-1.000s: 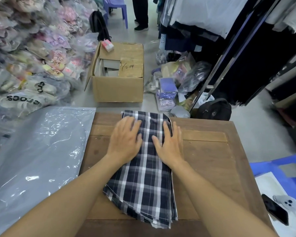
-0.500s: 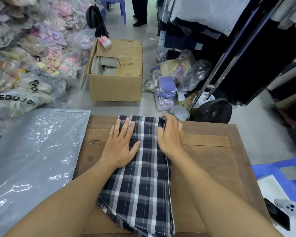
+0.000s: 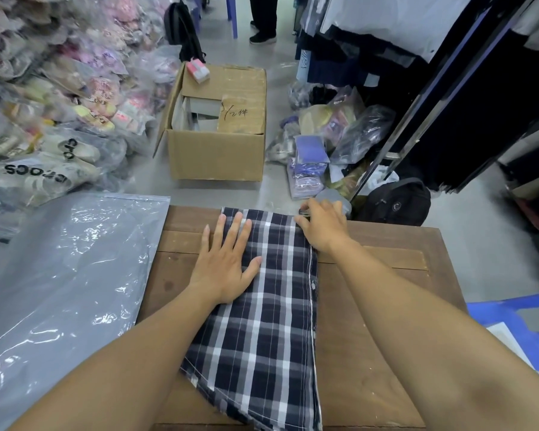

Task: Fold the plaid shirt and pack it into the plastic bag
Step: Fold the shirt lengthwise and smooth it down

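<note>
The plaid shirt, dark blue with white lines, lies folded into a long strip down the middle of the wooden table. My left hand rests flat on the shirt's far left part, fingers spread. My right hand pinches the shirt's far right corner at the table's far edge. A large clear plastic bag lies flat to the left, overlapping the table's left edge.
A cardboard box stands on the floor beyond the table. Bagged shoes pile up on the left. A black backpack, loose bags and a clothes rack are on the right. A blue chair stands at the right. A person's legs stand far back.
My right hand has slid from the shirt's middle out to its far right corner and closed on it. My left hand has shifted left and stayed flat.
</note>
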`<state>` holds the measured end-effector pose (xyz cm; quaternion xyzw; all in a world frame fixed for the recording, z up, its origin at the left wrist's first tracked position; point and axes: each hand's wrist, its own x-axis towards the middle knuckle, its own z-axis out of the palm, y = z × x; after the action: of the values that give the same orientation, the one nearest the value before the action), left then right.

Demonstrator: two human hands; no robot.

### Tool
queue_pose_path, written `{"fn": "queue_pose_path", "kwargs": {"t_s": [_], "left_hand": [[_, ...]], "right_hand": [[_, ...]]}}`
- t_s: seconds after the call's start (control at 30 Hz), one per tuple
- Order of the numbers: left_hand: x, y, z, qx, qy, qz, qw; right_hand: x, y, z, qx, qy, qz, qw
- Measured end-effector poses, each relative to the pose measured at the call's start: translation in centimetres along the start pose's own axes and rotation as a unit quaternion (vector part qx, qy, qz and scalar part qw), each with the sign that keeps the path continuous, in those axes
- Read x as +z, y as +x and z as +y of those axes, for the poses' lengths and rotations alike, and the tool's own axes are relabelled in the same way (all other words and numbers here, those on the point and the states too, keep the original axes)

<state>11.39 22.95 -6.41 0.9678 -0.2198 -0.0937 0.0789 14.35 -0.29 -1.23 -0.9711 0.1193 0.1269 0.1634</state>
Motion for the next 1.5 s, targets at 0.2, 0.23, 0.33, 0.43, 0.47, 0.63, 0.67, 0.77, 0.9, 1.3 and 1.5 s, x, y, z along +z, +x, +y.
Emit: {"fn": "queue_pose_path", "kwargs": {"t_s": [0.2, 0.23, 0.33, 0.43, 0.47, 0.63, 0.67, 0.77, 0.9, 1.3, 1.5], "left_hand": [[-1.1, -0.3, 1.3, 0.016, 0.021, 0.026, 0.999], [-1.2, -0.6, 1.8, 0.038, 0.016, 0.042, 0.998], [-0.6, -2.0, 2.9, 0.097, -0.023, 0.024, 0.995], [0.1, -2.7, 3.0, 0.095, -0.013, 0.011, 0.995], [0.2, -2.7, 3.0, 0.091, 0.000, 0.004, 0.996], [-0.2, -2.6, 3.5, 0.071, 0.042, -0.039, 0.996], [-0.3, -2.5, 3.5, 0.067, 0.043, -0.049, 0.996], [-1.5, -2.8, 3.7, 0.076, 0.013, -0.065, 0.995], [-2.7, -6.1, 5.3, 0.207, 0.011, -0.082, 0.975], [0.1, -8.4, 7.1, 0.219, 0.113, -0.099, 0.964], [-0.7, -9.1, 8.9, 0.195, -0.018, -0.110, 0.974]], "right_hand": [[2.3, -2.8, -1.5, -0.139, -0.004, 0.078, 0.987], [2.9, -3.0, -1.6, -0.155, -0.032, 0.035, 0.987], [4.2, -2.6, -1.4, -0.168, -0.073, -0.016, 0.983], [5.0, -2.3, -1.0, -0.171, -0.102, -0.014, 0.980], [5.1, -2.2, -1.0, -0.171, -0.107, -0.014, 0.979], [4.2, -1.8, -1.2, -0.157, -0.087, -0.075, 0.981], [3.8, -2.1, -1.2, -0.151, -0.069, -0.067, 0.984], [3.1, -4.2, -0.8, -0.091, 0.004, 0.088, 0.992], [2.9, -6.8, -0.5, 0.062, 0.102, 0.109, 0.987], [2.7, -8.4, 0.7, 0.184, 0.228, -0.029, 0.956], [1.7, -8.5, 0.9, 0.134, 0.229, -0.015, 0.964]]}}
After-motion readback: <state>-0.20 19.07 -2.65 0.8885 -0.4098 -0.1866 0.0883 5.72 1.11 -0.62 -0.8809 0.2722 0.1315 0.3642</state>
